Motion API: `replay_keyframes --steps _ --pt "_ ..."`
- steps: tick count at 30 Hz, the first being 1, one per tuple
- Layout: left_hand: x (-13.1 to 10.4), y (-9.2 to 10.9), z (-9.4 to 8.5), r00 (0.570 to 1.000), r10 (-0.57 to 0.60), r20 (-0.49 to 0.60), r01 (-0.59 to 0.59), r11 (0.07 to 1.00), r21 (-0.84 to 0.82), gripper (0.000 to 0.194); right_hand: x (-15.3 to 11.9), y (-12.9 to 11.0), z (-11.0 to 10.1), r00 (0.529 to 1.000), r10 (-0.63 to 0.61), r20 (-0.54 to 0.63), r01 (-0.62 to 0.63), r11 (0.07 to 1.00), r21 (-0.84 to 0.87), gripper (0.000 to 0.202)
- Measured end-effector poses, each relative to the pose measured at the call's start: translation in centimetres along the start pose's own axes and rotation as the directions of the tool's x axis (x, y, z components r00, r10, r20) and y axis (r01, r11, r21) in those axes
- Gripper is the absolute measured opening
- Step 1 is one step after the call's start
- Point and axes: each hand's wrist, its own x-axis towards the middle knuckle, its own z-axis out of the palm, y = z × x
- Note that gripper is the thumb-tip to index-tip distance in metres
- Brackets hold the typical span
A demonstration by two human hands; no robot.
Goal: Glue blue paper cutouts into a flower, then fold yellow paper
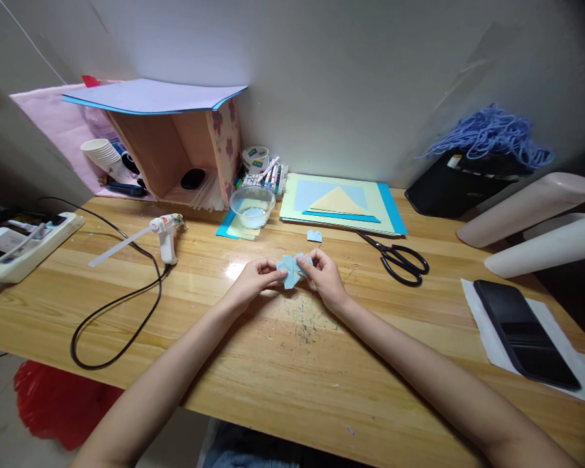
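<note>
Between my hands, just over the table, is a light blue folded paper flower (289,275) with pointed petals. My left hand (256,279) pinches its left side between thumb and fingers. At its right side my right hand (323,276) is closed on a blue paper petal (304,264); whether that petal is joined to the rest I cannot tell. A small folded blue paper piece (314,236) lies on the table just beyond my hands. Behind my left hand stands a clear plastic bowl (252,207) with blue paper inside.
Black-handled scissors (403,263) lie to the right, a phone (524,331) farther right. On the left are a glue gun (166,237) with a looped cord and a power strip (34,247). Stacked coloured paper (341,224), markers (272,175) and an open box (175,149) stand at the back.
</note>
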Motion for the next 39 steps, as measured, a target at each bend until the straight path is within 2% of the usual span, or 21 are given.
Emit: replay_keyframes --steps 10,14,21,24,30,35,39 --pt "-0.04 0.08 0.2 1.0 -0.006 -0.026 0.007 0.998 0.057 0.034 -0.09 -0.21 0.12 0.999 0.019 0.043 -0.021 0.999 0.034 0.033" --pt "0.15 0.33 -0.13 0.995 0.089 -0.048 -0.082 0.988 0.135 0.038 0.0 -0.37 -0.12 0.994 0.051 0.093 -0.053 0.998 0.021 0.03" --pt "0.29 0.17 -0.55 0.975 0.209 -0.074 -0.18 0.942 0.285 0.032 0.11 -0.23 -0.24 0.993 0.05 0.11 -0.051 0.999 0.005 0.028" --pt "0.28 0.13 -0.56 0.978 0.195 -0.073 -0.168 0.947 0.274 0.032 0.12 -0.13 -0.17 0.994 0.053 0.095 -0.054 0.999 0.007 0.028" --pt "0.31 0.2 -0.69 0.994 0.091 -0.061 -0.077 0.977 0.199 0.033 -0.05 0.05 -0.04 0.995 0.085 0.061 -0.085 0.996 -0.001 0.032" --pt "0.43 0.09 -0.54 0.993 0.092 -0.074 -0.076 0.979 0.189 0.035 -0.2 0.13 0.03 0.996 0.068 0.048 -0.067 0.997 -0.028 0.033" --pt "0.47 -0.15 -0.57 0.987 0.136 -0.082 -0.113 0.965 0.237 0.034 -0.1 -0.11 0.0 0.994 0.081 0.07 -0.079 0.996 -0.034 0.033"
